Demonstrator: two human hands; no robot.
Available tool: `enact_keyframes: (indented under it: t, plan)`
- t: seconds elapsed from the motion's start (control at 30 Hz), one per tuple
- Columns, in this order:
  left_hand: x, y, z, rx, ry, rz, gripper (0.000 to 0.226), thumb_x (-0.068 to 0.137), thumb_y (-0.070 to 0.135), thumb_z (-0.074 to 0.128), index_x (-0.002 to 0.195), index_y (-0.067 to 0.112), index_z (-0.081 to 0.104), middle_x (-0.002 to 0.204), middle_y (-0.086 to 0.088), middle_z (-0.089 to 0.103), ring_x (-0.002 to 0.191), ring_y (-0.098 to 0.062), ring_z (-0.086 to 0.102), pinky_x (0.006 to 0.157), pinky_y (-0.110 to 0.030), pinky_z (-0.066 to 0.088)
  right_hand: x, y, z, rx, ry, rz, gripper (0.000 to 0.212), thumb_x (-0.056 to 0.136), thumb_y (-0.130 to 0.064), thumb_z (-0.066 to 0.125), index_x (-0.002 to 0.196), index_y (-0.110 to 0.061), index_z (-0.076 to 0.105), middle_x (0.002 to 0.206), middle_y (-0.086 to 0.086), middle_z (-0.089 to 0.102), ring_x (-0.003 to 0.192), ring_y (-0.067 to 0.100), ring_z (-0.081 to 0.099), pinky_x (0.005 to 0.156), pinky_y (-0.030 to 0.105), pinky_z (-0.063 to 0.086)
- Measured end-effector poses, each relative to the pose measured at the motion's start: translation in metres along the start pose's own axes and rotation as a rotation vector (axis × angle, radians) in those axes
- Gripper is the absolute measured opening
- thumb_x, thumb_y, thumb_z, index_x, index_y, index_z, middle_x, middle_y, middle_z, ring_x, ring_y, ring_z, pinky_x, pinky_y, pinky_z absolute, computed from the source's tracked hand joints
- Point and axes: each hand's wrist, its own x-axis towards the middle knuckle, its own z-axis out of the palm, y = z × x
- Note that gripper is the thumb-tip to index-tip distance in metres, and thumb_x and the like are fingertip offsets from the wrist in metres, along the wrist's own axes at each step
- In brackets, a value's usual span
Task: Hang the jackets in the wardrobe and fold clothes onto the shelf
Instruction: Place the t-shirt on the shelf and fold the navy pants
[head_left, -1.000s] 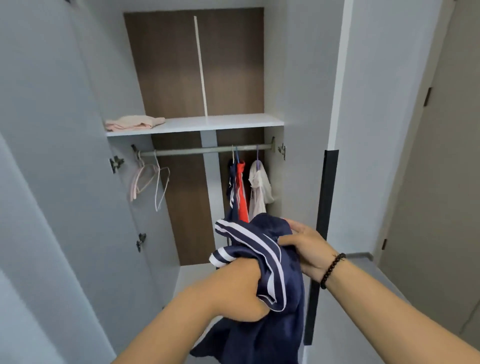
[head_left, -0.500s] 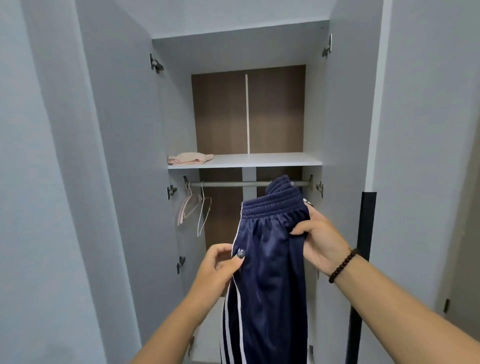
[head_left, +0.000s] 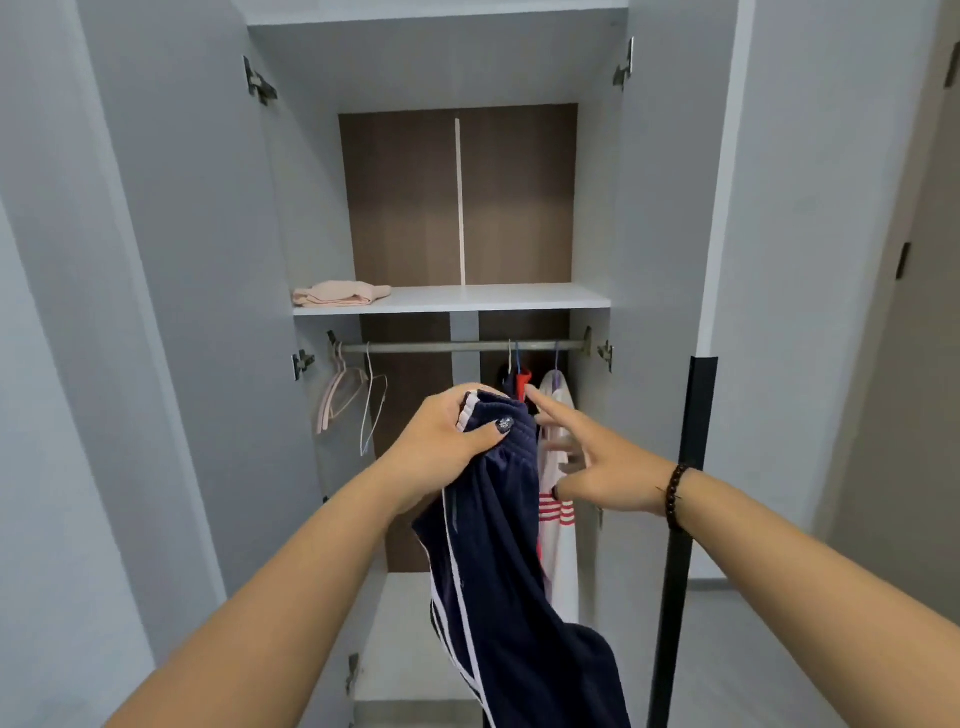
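**Navy trousers, striped: held before open wardrobe**

Navy trousers: waistband bunched in left hand, legs hanging near wardrobe floor, lower ends cut off. Right hand: grip released, fingers spread, just beside waistband. Advice: pinch waistband corners, align legs, fold before reaching shelf, right of pink folded garment. Hanging jackets partly hidden.

We see a beaded bracelet on one wrist, metal hinges on the open doors, a black edge strip down the right door, a closed beige door far right, grey floor below
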Motion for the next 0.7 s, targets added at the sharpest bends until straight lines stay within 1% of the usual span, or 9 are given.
enact_keyframes:
  t: [0.07,0.13,0.23,0.3,0.33,0.43,0.57,0.63,0.7]
  plan:
    - [0.005,0.006,-0.002,0.186,-0.098,0.108,0.017,0.093,0.009,0.062,0.104,0.02,0.067,0.099,0.006,0.07,0.093,-0.005,0.066,0.083,-0.019,0.053,0.008,0.005,0.004,-0.004,-0.008,-0.072,0.091,0.079,0.007,0.061,0.147,-0.04,0.022,0.149,-0.005,0.034,0.136,0.015,0.037,0.09,0.02,0.048]
    - [0.008,0.013,-0.008,0.314,-0.104,0.206,0.02,0.093,0.01,0.062,0.101,0.028,0.065,0.1,0.012,0.068,0.096,-0.001,0.062,0.084,-0.016,0.05,0.015,0.009,0.011,0.027,-0.002,-0.104,0.069,0.078,0.005,0.065,0.133,-0.029,0.043,0.131,0.002,0.055,0.121,0.019,0.054,0.101,0.034,0.048]
    - [0.012,0.024,-0.027,0.441,-0.081,0.268,0.016,0.093,0.017,0.063,0.098,0.032,0.063,0.097,0.015,0.066,0.092,-0.001,0.061,0.079,-0.015,0.049,0.023,0.011,0.02,0.05,0.111,-0.138,0.045,0.079,-0.004,0.073,0.116,-0.023,0.054,0.112,0.006,0.064,0.104,0.021,0.063,0.093,0.033,0.053]
    - [0.015,0.024,-0.043,0.533,-0.043,0.255,0.001,0.093,0.024,0.063,0.093,0.026,0.063,0.088,0.013,0.065,0.08,-0.002,0.059,0.07,-0.018,0.047,0.029,0.014,0.021,0.026,0.191,-0.15,0.035,0.077,-0.016,0.078,0.108,-0.018,0.062,0.103,0.008,0.068,0.094,0.023,0.066,0.083,0.034,0.057]
    - [0.017,0.021,-0.05,0.573,-0.006,0.249,0.006,0.093,0.027,0.063,0.089,0.023,0.062,0.082,0.011,0.064,0.073,-0.004,0.056,0.065,-0.02,0.044,0.032,0.016,0.022,-0.016,0.23,-0.154,0.034,0.075,-0.023,0.08,0.104,-0.015,0.064,0.098,0.009,0.068,0.089,0.023,0.066,0.08,0.035,0.057]
    - [0.02,0.007,-0.067,0.581,0.124,0.182,0.018,0.093,0.03,0.062,0.079,0.021,0.056,0.072,0.008,0.058,0.063,-0.007,0.048,0.058,-0.021,0.038,0.039,0.021,0.025,-0.196,0.3,-0.185,0.028,0.077,-0.029,0.078,0.093,-0.017,0.058,0.083,-0.001,0.062,0.073,0.011,0.059,0.071,0.029,0.053]
    - [0.017,-0.022,-0.087,0.478,0.318,0.029,0.014,0.094,0.031,0.061,0.084,0.022,0.063,0.077,0.004,0.064,0.069,-0.013,0.056,0.064,-0.028,0.046,0.047,0.031,0.029,-0.358,0.157,-0.168,0.031,0.084,-0.017,0.066,0.109,-0.026,0.049,0.098,-0.006,0.065,0.088,0.011,0.064,0.08,0.033,0.056]
    - [0.012,-0.034,-0.097,0.445,0.377,-0.048,0.015,0.094,0.032,0.061,0.089,0.019,0.067,0.082,0.002,0.067,0.076,-0.018,0.061,0.072,-0.035,0.05,0.052,0.036,0.028,-0.395,0.111,-0.153,0.028,0.085,-0.013,0.06,0.108,-0.028,0.051,0.099,-0.007,0.065,0.09,0.014,0.064,0.081,0.034,0.056]
    - [0.007,-0.043,-0.107,0.43,0.421,-0.102,0.015,0.094,0.032,0.06,0.088,0.021,0.066,0.082,0.001,0.068,0.078,-0.021,0.062,0.075,-0.036,0.051,0.058,0.033,0.025,-0.426,0.081,-0.125,0.02,0.088,-0.009,0.058,0.101,-0.023,0.055,0.096,-0.005,0.064,0.089,0.016,0.062,0.078,0.029,0.054]
